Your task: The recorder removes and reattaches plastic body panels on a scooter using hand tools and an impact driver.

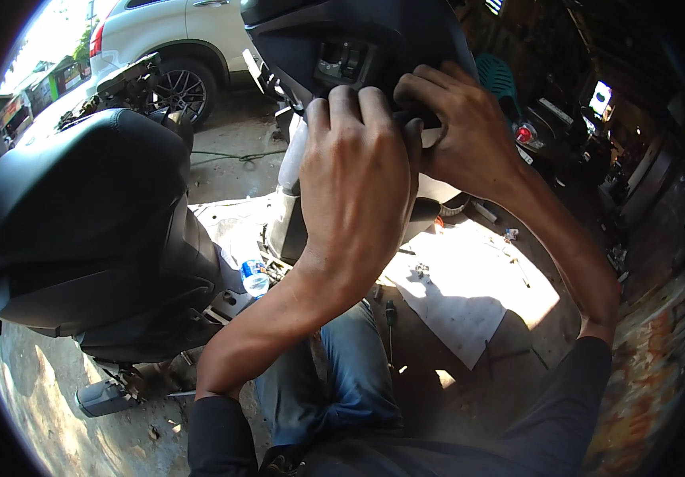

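A dark plastic scooter front panel (pixel 406 32) with a recessed socket (pixel 348 62) fills the top middle. At its lower edge, my left hand (pixel 354 155) is closed, its bent fingertips against the panel and its thumb toward the right hand. Close beside it, my right hand (pixel 465 127) has curled fingers, with thumb and fingers brought together at the same edge. Whatever lies between the fingers of either hand is hidden. Left of my hands stands the black scooter seat (pixel 80 199).
A plastic bottle (pixel 254 276) stands by the seat. On the floor lie a white sheet (pixel 461 306) with small parts and a green-handled screwdriver (pixel 391 314). A white car (pixel 199 36) is parked behind. A teal chair (pixel 497 79) and a red-lit vehicle lamp (pixel 526 133) are at right.
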The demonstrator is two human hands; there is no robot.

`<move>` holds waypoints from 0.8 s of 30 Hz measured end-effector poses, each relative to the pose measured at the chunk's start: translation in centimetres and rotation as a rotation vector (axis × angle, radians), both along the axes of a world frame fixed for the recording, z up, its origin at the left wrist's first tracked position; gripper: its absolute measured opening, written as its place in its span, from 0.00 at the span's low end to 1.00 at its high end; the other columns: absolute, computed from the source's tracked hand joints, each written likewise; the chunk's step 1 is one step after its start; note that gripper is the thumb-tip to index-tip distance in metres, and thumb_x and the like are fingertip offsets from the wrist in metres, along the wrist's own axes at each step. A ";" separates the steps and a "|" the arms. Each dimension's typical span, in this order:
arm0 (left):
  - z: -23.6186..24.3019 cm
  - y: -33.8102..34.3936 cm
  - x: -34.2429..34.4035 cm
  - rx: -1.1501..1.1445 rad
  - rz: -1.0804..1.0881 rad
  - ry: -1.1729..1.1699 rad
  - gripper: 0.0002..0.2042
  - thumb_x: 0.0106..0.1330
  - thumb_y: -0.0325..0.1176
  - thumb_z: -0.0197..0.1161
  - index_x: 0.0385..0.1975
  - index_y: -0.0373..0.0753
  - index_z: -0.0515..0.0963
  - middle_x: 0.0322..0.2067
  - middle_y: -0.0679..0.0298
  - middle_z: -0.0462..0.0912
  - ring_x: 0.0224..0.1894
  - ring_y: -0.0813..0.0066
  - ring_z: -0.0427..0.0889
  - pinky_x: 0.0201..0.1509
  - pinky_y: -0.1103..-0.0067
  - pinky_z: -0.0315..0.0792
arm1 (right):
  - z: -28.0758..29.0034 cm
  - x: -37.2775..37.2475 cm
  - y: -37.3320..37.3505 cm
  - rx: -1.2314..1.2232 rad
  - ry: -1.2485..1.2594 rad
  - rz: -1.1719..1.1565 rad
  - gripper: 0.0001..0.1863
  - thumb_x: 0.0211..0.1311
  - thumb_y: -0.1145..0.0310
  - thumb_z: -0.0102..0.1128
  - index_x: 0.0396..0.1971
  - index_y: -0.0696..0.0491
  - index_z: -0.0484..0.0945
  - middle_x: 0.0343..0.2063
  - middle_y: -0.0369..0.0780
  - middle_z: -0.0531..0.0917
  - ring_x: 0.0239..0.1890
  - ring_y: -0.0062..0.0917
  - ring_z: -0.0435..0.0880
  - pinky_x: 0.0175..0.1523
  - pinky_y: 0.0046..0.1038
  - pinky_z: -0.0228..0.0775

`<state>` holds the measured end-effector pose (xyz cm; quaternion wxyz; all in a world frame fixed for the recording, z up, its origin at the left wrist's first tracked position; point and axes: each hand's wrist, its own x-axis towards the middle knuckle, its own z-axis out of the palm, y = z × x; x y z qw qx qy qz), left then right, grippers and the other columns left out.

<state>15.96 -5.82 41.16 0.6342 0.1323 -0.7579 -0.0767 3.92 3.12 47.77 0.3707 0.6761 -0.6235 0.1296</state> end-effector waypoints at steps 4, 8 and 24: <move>-0.4 -5.6 1.6 -0.038 -0.472 -0.154 0.10 0.66 0.35 0.64 0.40 0.34 0.79 0.38 0.51 0.80 0.43 0.53 0.80 0.48 0.64 0.73 | -0.2 0.4 -0.1 -0.031 0.024 -0.019 0.23 0.44 0.61 0.75 0.39 0.58 0.81 0.37 0.42 0.83 0.43 0.40 0.80 0.50 0.40 0.75; -1.5 -11.9 0.9 -0.178 -0.807 -0.280 0.19 0.67 0.46 0.64 0.49 0.38 0.79 0.46 0.53 0.82 0.51 0.51 0.81 0.55 0.62 0.73 | -0.2 0.4 -0.1 0.022 -0.006 -0.065 0.38 0.37 0.43 0.81 0.40 0.61 0.82 0.39 0.42 0.83 0.44 0.37 0.81 0.51 0.39 0.75; -2.1 -16.1 -4.4 -0.180 -1.114 -0.446 0.35 0.40 0.58 0.79 0.40 0.34 0.81 0.35 0.57 0.82 0.42 0.58 0.82 0.47 0.64 0.73 | -1.9 3.4 -0.9 0.041 0.169 -0.097 0.35 0.40 0.53 0.83 0.45 0.54 0.75 0.42 0.43 0.75 0.45 0.37 0.78 0.45 0.38 0.76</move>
